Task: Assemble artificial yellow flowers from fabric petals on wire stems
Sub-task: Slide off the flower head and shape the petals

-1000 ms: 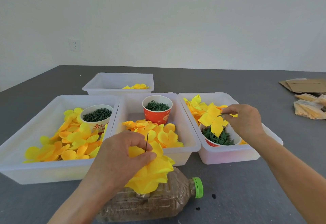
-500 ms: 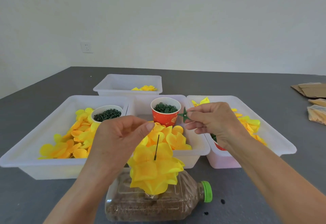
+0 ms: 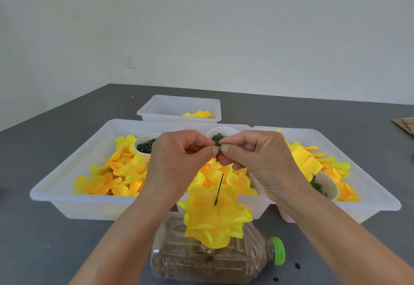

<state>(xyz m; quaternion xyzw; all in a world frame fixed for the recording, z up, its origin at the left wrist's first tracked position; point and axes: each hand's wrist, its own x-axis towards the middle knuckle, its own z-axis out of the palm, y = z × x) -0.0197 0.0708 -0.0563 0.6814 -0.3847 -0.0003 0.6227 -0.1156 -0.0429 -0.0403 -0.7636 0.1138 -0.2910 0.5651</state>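
Both hands meet above the middle tub (image 3: 257, 204). The left hand (image 3: 177, 163) and the right hand (image 3: 257, 161) each pinch a small green plastic piece (image 3: 217, 149) between thumb and forefinger, fingertips touching.

Directly below, a wire stem (image 3: 219, 189) stands upright through a stack of yellow petals (image 3: 212, 217). The stem is set in a sand-filled bottle (image 3: 201, 260) with a green cap (image 3: 277, 251), lying on its side on the table (image 3: 44, 240).

The left tub (image 3: 56, 195) holds loose petals and a cup (image 3: 146, 144) of green parts. The right tub (image 3: 380, 204) also holds petals. A far tub (image 3: 179, 105) holds a few yellow pieces.
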